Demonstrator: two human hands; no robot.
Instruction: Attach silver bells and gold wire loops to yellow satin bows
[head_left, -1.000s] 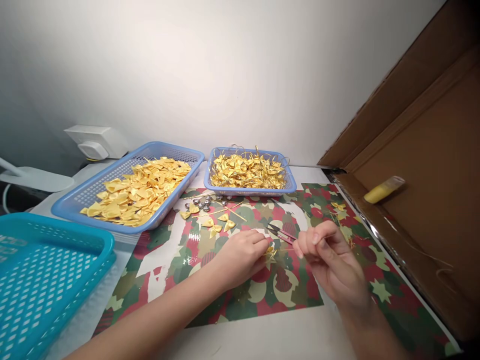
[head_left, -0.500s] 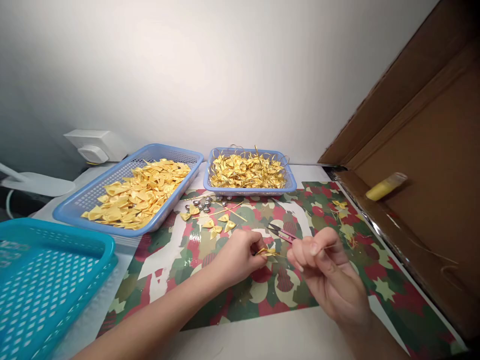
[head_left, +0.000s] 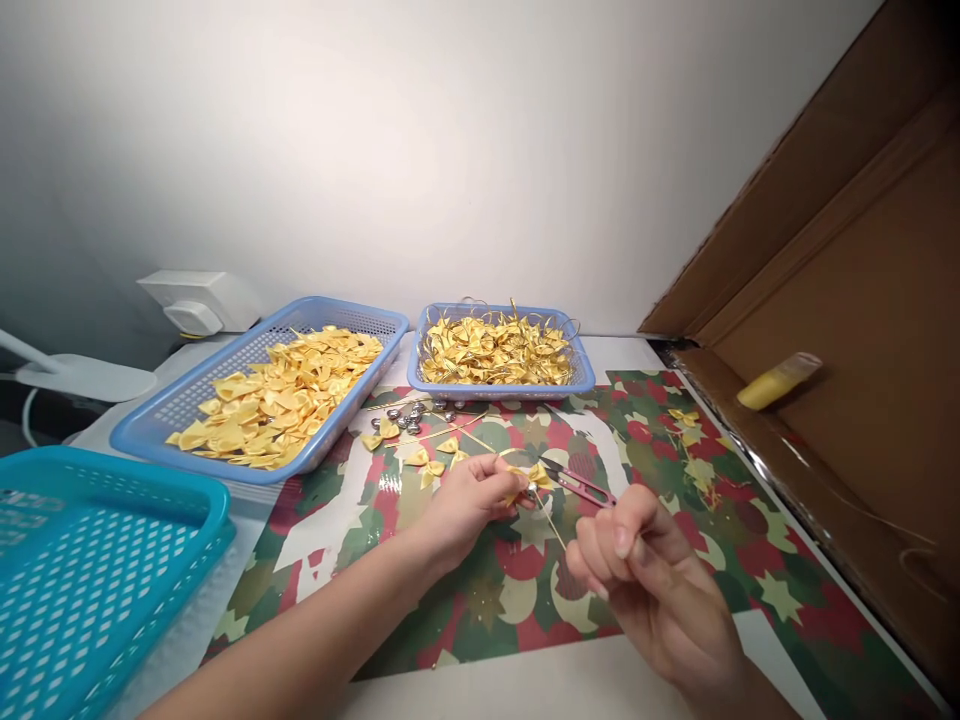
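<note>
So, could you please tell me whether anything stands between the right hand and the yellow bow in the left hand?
Nothing visible blocks the gap; only a gold cord crosses it, running from the yellow bow to the right hand. The pink-handled snips lie on the patterned mat just beyond, off that line.
</note>
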